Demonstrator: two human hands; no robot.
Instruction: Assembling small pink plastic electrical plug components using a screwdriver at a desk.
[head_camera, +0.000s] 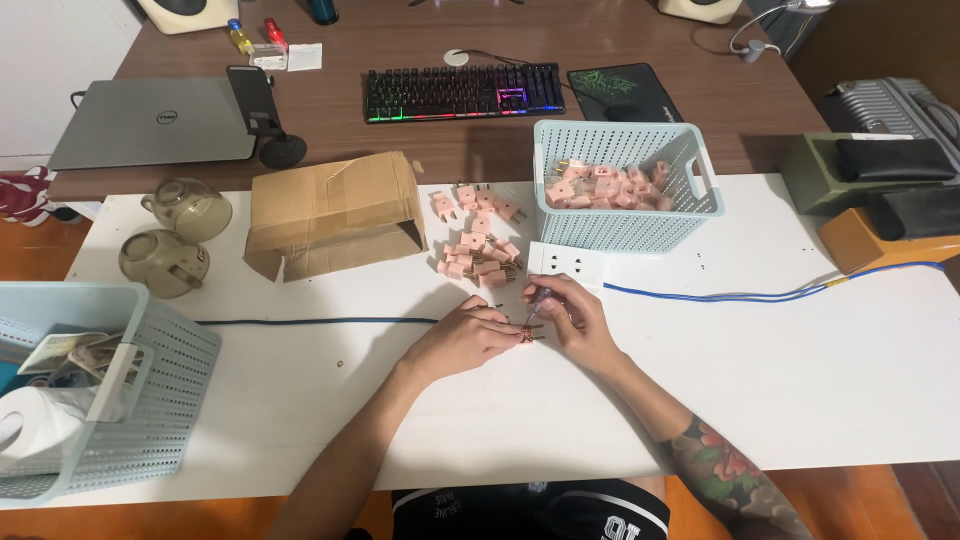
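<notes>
A brown wooden desk (640, 130) fills the back of the view, and a white table (800, 380) is pushed against its near edge. Orange-brown floor shows at the lower corners. On the desk sit a closed grey laptop (150, 122), a backlit black keyboard (462, 93) and a dark mouse pad (625, 92). At the right edge of the view lie a grey ribbed case (895, 105) and stacked green and orange boxes (870, 195).

On the white table, a pale blue perforated basket (105, 400) at the left holds paper and a white roll. A second pale blue basket (625, 185) at the back holds pink plugs. A torn cardboard box (335, 212) lies left of it, with two smoky glass jars (175, 235) further left. A white power strip (568, 264) trails a blue cable (760, 294) to the right. A loose heap of pink plugs (480, 240) lies between box and basket.

Near the table's middle, the left hand (462, 338) is curled, its fingertips pinching a small pink plug with brass prongs (526, 334) just above the surface. The right hand (577, 325) is closed around a thin screwdriver (536, 305) whose tip meets the plug.
</notes>
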